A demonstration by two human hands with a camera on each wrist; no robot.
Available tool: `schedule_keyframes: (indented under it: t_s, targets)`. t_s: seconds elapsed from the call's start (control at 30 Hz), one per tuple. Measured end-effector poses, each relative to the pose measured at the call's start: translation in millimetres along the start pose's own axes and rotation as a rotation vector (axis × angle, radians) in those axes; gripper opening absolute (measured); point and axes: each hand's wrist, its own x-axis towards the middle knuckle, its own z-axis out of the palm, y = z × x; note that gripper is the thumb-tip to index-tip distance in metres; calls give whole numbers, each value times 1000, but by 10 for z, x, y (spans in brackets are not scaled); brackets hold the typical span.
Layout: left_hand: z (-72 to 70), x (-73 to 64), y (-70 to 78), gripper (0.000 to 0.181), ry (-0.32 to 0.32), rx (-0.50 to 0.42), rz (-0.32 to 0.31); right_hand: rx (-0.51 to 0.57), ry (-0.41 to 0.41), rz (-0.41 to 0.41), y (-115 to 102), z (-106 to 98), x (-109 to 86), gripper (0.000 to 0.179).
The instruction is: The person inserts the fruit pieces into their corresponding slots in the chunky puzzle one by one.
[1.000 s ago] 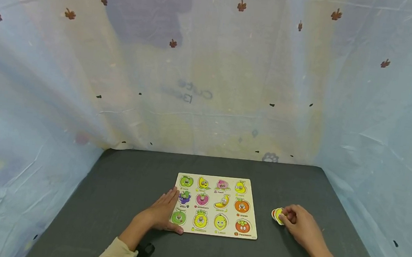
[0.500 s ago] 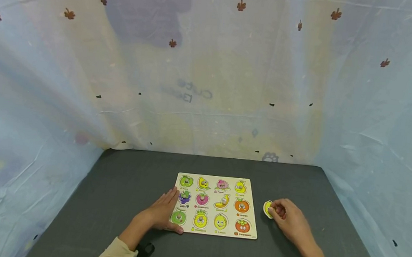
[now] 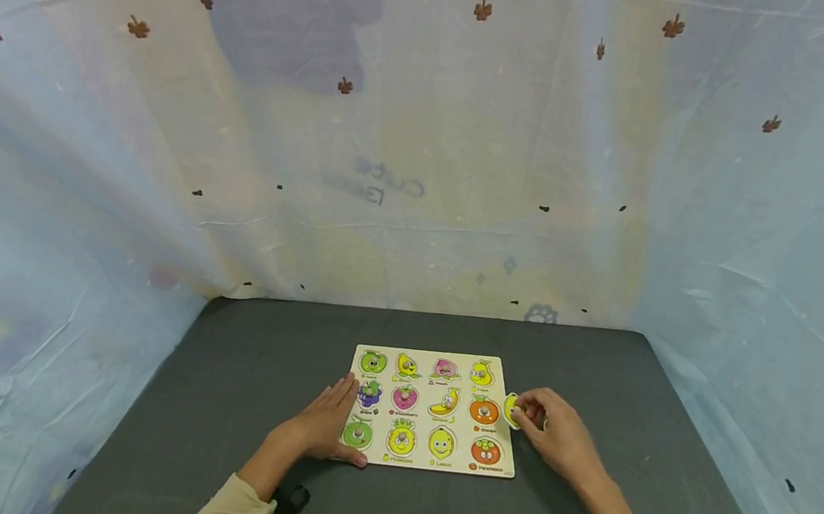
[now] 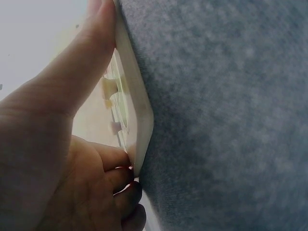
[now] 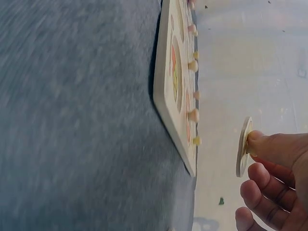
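Note:
The left hand [image 3: 325, 424] rests along the left edge of a wooden knob puzzle board [image 3: 459, 440] printed with fruits. Its fingers look straight in the head view, and the thumb lies at the front edge. Between thumb and fingertips, the right hand [image 3: 562, 436] pinches a round yellow puzzle piece [image 3: 510, 411] just above the board's right edge. In the right wrist view this puzzle piece [image 5: 244, 147] is tilted on edge and apart from the board. Pieces with small knobs [image 5: 193, 115] sit in the board; a recess with a red print [image 5: 175, 74] shows at the near corner.
A dark grey cloth [image 3: 256, 375] covers the table under the board. Pale printed curtains [image 3: 424, 141] hang behind and at both sides. Dark straps [image 3: 290, 502] sit at the wrists, beside the light sleeves [image 3: 234, 511].
The right hand has moved left with the yellow piece, from the cloth right of the board to the board's right edge. The left hand and the board have stayed put.

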Motion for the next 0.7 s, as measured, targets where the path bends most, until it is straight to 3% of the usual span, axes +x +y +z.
schedule_keyframes:
  t_s: [0.7]
  targets:
    - [15,15,-27,140,-6,5,8,55,-109,-78,-330,326,94,15]
